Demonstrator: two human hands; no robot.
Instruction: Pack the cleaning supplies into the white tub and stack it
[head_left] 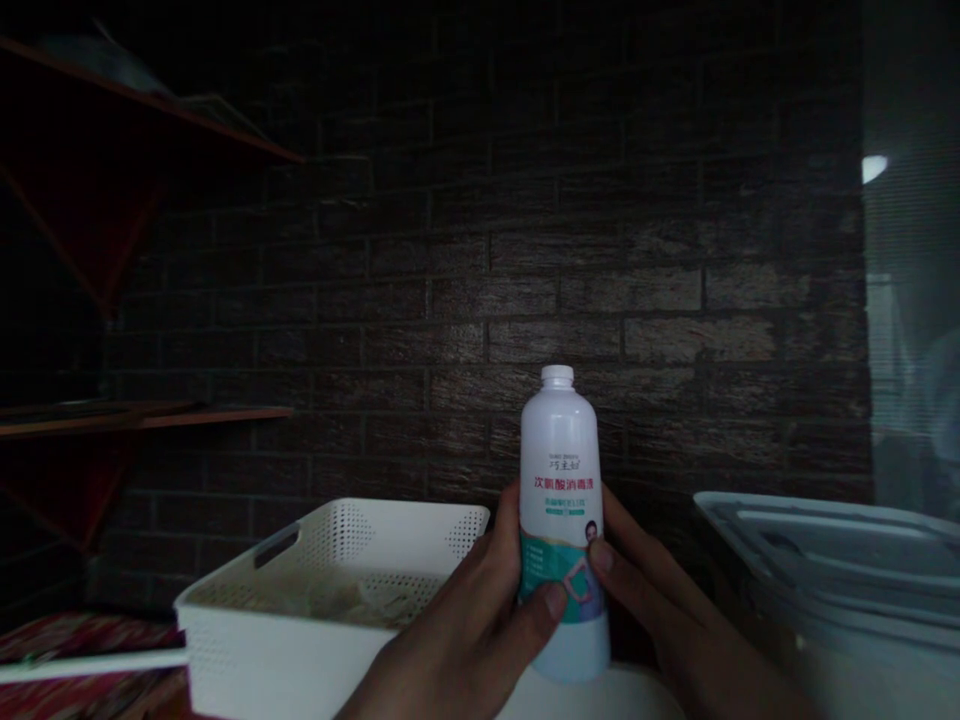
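Note:
A white disinfectant bottle with red lettering and a green label stands upright between my two hands, near the lower middle of the view. My left hand is wrapped round its left side, thumb across the label. From the right, my right hand grips it with the thumb on the label's edge. The bottle's narrow neck is uppermost and bare of any spray head. Fingers behind the bottle are hidden.
Left of my hands sits a white perforated basket with contents too dim to name. A lidded clear bin stands at the right. Red-edged shelves jut out at the left from a dark brick wall.

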